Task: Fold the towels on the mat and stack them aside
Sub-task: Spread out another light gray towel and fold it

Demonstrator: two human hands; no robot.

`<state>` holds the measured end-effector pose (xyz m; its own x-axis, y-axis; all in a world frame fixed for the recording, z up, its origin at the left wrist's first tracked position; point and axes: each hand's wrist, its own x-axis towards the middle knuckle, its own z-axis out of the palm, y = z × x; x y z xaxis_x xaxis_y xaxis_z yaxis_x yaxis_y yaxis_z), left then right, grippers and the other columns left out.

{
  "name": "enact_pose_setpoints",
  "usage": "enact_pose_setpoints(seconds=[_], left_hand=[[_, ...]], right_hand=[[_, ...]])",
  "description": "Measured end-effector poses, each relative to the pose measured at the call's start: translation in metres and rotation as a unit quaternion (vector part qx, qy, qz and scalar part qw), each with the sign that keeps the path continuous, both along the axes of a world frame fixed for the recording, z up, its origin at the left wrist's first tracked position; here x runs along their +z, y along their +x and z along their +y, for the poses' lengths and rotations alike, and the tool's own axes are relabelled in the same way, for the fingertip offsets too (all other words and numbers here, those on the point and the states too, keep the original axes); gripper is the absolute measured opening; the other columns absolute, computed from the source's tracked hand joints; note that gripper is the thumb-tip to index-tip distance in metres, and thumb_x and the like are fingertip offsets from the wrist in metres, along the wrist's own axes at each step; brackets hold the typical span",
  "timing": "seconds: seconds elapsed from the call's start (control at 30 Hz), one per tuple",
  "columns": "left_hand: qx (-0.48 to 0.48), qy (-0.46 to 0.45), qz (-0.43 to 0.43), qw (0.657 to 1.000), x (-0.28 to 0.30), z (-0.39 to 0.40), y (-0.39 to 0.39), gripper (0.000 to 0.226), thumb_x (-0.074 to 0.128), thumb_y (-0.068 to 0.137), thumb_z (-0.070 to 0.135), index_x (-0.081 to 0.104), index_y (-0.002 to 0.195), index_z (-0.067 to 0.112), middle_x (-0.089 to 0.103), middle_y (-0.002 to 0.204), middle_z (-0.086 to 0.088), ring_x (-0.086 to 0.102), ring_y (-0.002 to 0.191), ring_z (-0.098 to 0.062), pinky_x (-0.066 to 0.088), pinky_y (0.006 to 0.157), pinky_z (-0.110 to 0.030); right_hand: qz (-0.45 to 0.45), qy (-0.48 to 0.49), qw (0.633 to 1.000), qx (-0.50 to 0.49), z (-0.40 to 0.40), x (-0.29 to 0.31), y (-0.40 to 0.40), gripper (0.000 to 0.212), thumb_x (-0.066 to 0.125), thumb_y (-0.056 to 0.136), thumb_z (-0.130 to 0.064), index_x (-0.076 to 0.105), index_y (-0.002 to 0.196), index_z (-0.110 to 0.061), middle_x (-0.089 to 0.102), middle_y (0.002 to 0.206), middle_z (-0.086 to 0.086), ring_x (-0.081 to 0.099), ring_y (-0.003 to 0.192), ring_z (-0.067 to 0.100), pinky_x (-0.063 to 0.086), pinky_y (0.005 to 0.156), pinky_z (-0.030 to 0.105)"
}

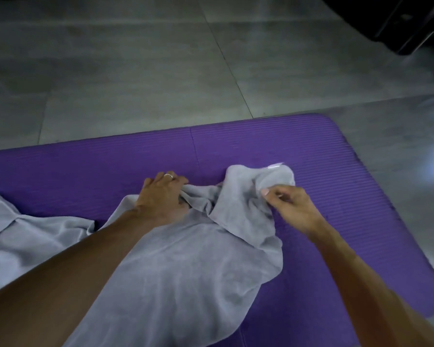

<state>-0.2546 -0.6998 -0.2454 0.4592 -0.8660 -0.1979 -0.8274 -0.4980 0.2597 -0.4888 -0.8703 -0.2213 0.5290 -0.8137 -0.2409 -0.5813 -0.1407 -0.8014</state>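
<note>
On the purple mat (336,151), both hands grip a crumpled grey towel (186,266).

One head-worn view looks forward and steeply down, close over the mat (311,146), with tiled floor (135,58) across the far top.

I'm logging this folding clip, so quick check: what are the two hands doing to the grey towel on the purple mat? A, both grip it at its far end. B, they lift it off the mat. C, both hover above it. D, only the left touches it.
A: the left hand and right hand each grip bunched cloth at the far end of the grey towel, which lies on the purple mat.
</note>
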Motion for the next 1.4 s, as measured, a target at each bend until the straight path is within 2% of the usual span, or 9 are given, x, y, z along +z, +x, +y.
enact_pose_setpoints(seconds=[0.23, 0.43, 0.67, 0.8, 0.93, 1.07, 1.17, 1.27, 1.4], left_hand=[[0.050, -0.013, 0.089, 0.995, -0.008, -0.034, -0.011, 0.014, 0.056, 0.091, 0.032, 0.062, 0.099, 0.022, 0.064, 0.103, -0.004, 0.058, 0.104, -0.029, 0.044, 0.083, -0.037], [0.091, -0.115, 0.043, 0.988, -0.002, -0.063, -0.003, 0.015, 0.048, 0.097, 0.025, 0.058, 0.105, 0.017, 0.066, 0.096, -0.010, 0.061, 0.090, -0.035, 0.044, 0.069, -0.038], [0.215, -0.168, -0.051, 0.961, 0.022, -0.120, 0.035, 0.022, 0.050, 0.094, 0.025, 0.058, 0.113, 0.016, 0.063, 0.111, -0.019, 0.058, 0.104, -0.042, 0.046, 0.082, -0.044], [0.095, -0.117, -0.074, 0.986, 0.020, -0.112, 0.006, 0.050, 0.062, 0.084, 0.021, 0.049, 0.131, 0.010, 0.049, 0.132, -0.017, 0.046, 0.119, -0.037, 0.039, 0.096, -0.047], [-0.035, -0.229, 0.013, 0.973, 0.006, -0.058, -0.081, 0.038, 0.059, 0.077, 0.033, 0.061, 0.111, 0.017, 0.059, 0.114, -0.006, 0.059, 0.104, -0.028, 0.052, 0.085, -0.039], [-0.108, -0.078, 0.037, 0.990, -0.011, -0.015, -0.165, 0.078, 0.060, 0.060, 0.069, 0.047, 0.123, 0.025, 0.053, 0.121, 0.002, 0.053, 0.107, -0.021, 0.051, 0.085, -0.038], [-0.108, -0.064, 0.009, 0.992, -0.022, -0.007, -0.174, 0.067, 0.079, 0.060, 0.042, 0.054, 0.119, 0.023, 0.059, 0.112, -0.001, 0.060, 0.099, -0.022, 0.054, 0.077, -0.036], [0.084, -0.156, 0.182, 0.967, -0.007, -0.012, -0.140, 0.018, 0.071, 0.078, 0.014, 0.067, 0.094, 0.022, 0.069, 0.086, 0.004, 0.064, 0.079, -0.016, 0.052, 0.067, -0.025], [0.310, -0.112, 0.483, 0.811, 0.005, -0.013, -0.076, 0.006, 0.065, 0.091, 0.017, 0.065, 0.096, 0.015, 0.067, 0.090, 0.002, 0.061, 0.082, -0.008, 0.047, 0.066, -0.013]], right_hand=[[0.288, -0.090, 0.947, -0.106, -0.026, -0.033, 0.019, 0.061, 0.061, 0.079, -0.064, 0.062, 0.116, -0.016, 0.041, 0.138, 0.009, 0.035, 0.130, 0.033, 0.030, 0.103, 0.050], [0.180, -0.181, 0.966, 0.031, -0.023, -0.034, 0.051, 0.014, 0.056, 0.088, -0.028, 0.055, 0.090, -0.015, 0.060, 0.096, 0.007, 0.057, 0.098, 0.034, 0.037, 0.084, 0.041], [0.050, -0.099, 0.958, -0.264, -0.115, 0.017, 0.054, 0.025, 0.062, 0.087, -0.023, 0.060, 0.110, -0.011, 0.066, 0.103, 0.012, 0.063, 0.099, 0.029, 0.044, 0.078, 0.027], [-0.002, 0.003, 0.988, -0.155, -0.109, 0.013, 0.048, 0.051, 0.058, 0.094, -0.022, 0.042, 0.142, -0.013, 0.059, 0.100, -0.005, 0.055, 0.091, 0.013, 0.041, 0.078, 0.024], [0.172, -0.143, 0.968, -0.112, -0.064, -0.026, -0.012, 0.042, 0.057, 0.092, -0.020, 0.054, 0.132, -0.011, 0.055, 0.129, 0.011, 0.051, 0.115, 0.031, 0.041, 0.092, 0.039], [0.225, -0.178, 0.958, 0.002, -0.007, -0.058, -0.063, 0.066, 0.071, 0.082, -0.047, 0.054, 0.136, -0.014, 0.038, 0.151, 0.013, 0.032, 0.139, 0.031, 0.027, 0.111, 0.048], [0.208, -0.169, 0.963, 0.028, 0.007, -0.059, -0.068, 0.059, 0.068, 0.086, -0.045, 0.056, 0.134, -0.014, 0.036, 0.152, 0.014, 0.029, 0.143, 0.028, 0.021, 0.115, 0.046], [0.153, -0.162, 0.974, 0.026, 0.009, -0.051, -0.061, 0.036, 0.067, 0.088, -0.025, 0.066, 0.121, -0.011, 0.054, 0.134, 0.012, 0.054, 0.122, 0.031, 0.043, 0.104, 0.042], [0.150, -0.160, 0.971, 0.092, 0.024, -0.041, -0.036, 0.053, 0.070, 0.081, -0.028, 0.056, 0.131, -0.017, 0.057, 0.123, 0.006, 0.054, 0.115, 0.028, 0.046, 0.097, 0.046]])
